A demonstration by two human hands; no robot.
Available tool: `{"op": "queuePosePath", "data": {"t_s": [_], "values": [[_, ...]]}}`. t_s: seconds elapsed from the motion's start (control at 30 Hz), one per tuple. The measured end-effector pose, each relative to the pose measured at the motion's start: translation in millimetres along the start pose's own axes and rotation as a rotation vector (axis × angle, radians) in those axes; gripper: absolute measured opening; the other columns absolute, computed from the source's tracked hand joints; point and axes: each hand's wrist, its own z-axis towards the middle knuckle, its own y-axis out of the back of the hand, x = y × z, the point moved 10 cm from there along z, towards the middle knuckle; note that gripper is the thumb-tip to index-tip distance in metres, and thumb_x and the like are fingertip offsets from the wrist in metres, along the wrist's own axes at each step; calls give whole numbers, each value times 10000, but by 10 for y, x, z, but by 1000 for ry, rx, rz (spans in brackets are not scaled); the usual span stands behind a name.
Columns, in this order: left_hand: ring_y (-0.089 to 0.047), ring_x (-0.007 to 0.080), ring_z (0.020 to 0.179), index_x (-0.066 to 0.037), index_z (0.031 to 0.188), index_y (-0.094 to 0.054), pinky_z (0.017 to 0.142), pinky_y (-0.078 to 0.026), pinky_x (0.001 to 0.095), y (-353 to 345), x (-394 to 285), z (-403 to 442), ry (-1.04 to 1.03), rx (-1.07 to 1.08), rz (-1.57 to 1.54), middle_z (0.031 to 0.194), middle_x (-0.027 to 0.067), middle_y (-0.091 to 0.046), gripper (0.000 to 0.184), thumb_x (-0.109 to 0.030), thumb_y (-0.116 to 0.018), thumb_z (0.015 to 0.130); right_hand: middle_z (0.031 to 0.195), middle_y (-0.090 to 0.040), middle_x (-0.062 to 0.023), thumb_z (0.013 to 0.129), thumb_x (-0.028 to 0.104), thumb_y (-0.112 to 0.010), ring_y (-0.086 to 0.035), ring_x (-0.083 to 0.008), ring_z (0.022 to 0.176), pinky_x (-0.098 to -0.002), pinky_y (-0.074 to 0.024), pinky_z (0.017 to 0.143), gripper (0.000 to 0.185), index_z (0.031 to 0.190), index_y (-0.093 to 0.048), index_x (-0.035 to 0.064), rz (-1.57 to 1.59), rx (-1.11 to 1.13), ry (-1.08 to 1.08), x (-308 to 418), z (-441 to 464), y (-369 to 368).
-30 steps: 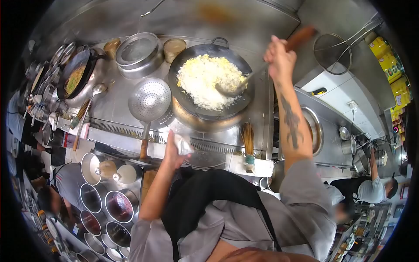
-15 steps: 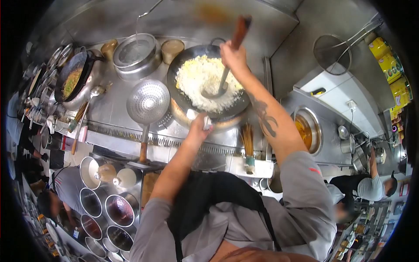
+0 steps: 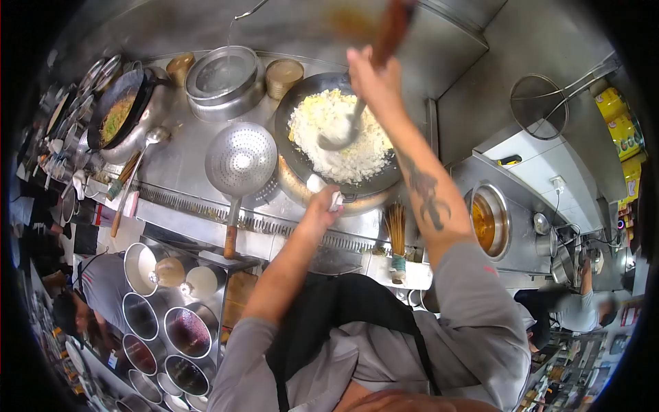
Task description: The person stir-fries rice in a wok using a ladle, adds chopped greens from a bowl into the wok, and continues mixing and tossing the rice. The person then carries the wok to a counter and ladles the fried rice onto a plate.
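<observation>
A black wok (image 3: 292,145) holds white rice with yellow egg (image 3: 357,154). My right hand (image 3: 376,77) is wrapped round the wooden handle (image 3: 394,31) of a metal ladle, raised above the wok's far side. The ladle's bowl (image 3: 334,141) rests among the rice, left of the middle. At the wok's near edge, my left hand (image 3: 324,208) is closed round a white cloth (image 3: 316,184), which is pressed against the rim. To the left of the wok lies a perforated metal skimmer (image 3: 241,159), its wooden handle pointing towards me.
A lidded metal pot (image 3: 223,81) and a tan container (image 3: 283,74) stand behind. A bamboo brush (image 3: 397,240) is at the front edge. Sauce containers (image 3: 187,332) fill the lower left. Another wok (image 3: 118,113) stands far left. Co-workers (image 3: 579,310) appear at both sides.
My left hand has moved up and right with the cloth to the wok's edge. My right hand has swung left, bringing the ladle from the right side of the rice to the left.
</observation>
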Motion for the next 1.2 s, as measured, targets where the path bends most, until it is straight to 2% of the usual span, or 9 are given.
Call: {"op": "queuePosePath", "data": {"t_s": [0.17,0.33,0.57,0.7,0.87,1.0,1.1,1.13,1.2], "values": [[-533,172,684,-128,939,-533,473,-426,295,6,30,-152,17,0,10,786,47,-568,160,-197,-625,827,588,-531,7,816,239,-676,-499,-89,550,-268,-397,521,257,685,-566,47,-214,145,-258,-236,59,-101],[-519,166,690,-140,920,-527,459,-408,290,-49,-33,-168,18,5,1,767,31,-548,158,-200,-634,820,565,-493,33,854,230,-666,-484,-73,495,-248,-374,453,265,674,-530,91,-262,-95,230,-155,-427,256],[-523,168,706,-143,966,-533,493,-428,288,-30,126,226,139,161,-2,833,27,-573,127,-188,-583,858,551,-441,11,832,170,-672,-451,-110,465,-298,-403,453,261,679,-479,86,133,-186,-118,465,-186,1010],[-555,195,769,-100,1006,-535,568,-443,307,-225,-246,-651,-889,310,647,880,74,-599,132,-160,-533,889,549,-437,-12,832,123,-644,-427,-128,436,-307,-388,421,231,693,-467,66,169,-379,-220,-139,-130,1305],[-607,287,912,-1,1072,-548,797,-486,365,-118,179,-1194,59,198,-187,982,171,-631,268,-110,-608,834,541,-449,-10,845,125,-621,-422,-116,400,-294,-369,373,190,724,-494,51,213,-410,-26,725,54,1661],[-567,141,800,-89,1035,-506,581,-480,329,-347,-96,-1584,-1270,282,1152,844,93,-576,156,-181,-487,911,570,-493,-52,859,119,-614,-450,-134,414,-301,-384,402,220,704,-486,28,164,-510,-34,239,-361,1295],[-557,162,777,-66,1114,-519,691,-481,358,626,836,-941,13,156,62,835,102,-580,242,-186,-497,904,564,-479,-45,858,107,-612,-426,-128,397,-302,-367,395,238,679,-475,31,212,-403,48,913,-228,1183],[-560,168,752,-88,1113,-532,660,-485,358,536,795,-1074,-26,132,81,809,98,-580,235,-190,-496,904,563,-476,-42,855,106,-614,-422,-127,397,-303,-362,394,243,672,-473,32,210,-385,75,1157,-190,1214],[-553,158,710,-128,1034,-536,498,-445,281,-250,-78,-1754,-1305,283,1161,821,65,-577,150,-207,-479,920,559,-473,-42,841,108,-623,-402,-123,392,-307,-343,392,243,664,-471,40,230,-313,127,1316,-183,1205]]}}
